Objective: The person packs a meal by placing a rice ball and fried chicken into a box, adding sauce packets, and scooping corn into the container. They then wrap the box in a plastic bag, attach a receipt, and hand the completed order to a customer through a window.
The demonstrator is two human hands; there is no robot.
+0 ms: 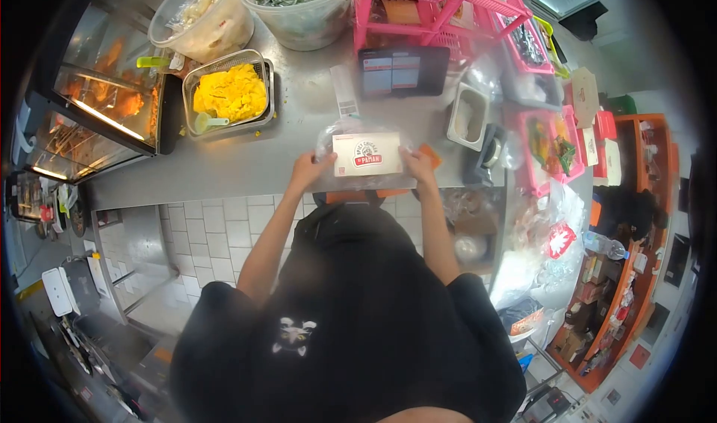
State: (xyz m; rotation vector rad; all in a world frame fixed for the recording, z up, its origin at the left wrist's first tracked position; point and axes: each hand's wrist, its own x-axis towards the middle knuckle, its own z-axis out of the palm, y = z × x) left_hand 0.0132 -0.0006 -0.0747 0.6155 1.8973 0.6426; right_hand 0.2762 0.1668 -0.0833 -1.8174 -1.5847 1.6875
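A cream cardboard food box [366, 167] with a red and black printed logo is at the near edge of the steel counter. Clear plastic [328, 133] shows around its edges; whether it wraps the box or lies beneath is hard to tell. My left hand [308, 170] grips the box's left end, and my right hand [418, 164] grips the right end, thumbs toward the top face. An orange piece [431, 155] lies just beside my right hand. Beyond the box, a tablet [403, 72] with a lit screen stands against a pink rack.
At the left is a glass food warmer [112, 87]. Yellow food fills a metal basket [263, 113]. Two clear tubs [295, 19] stand behind. A steel container [454, 124], a tape dispenser [489, 154] and pink baskets [541, 173] sit to the right, above loose plastic bags.
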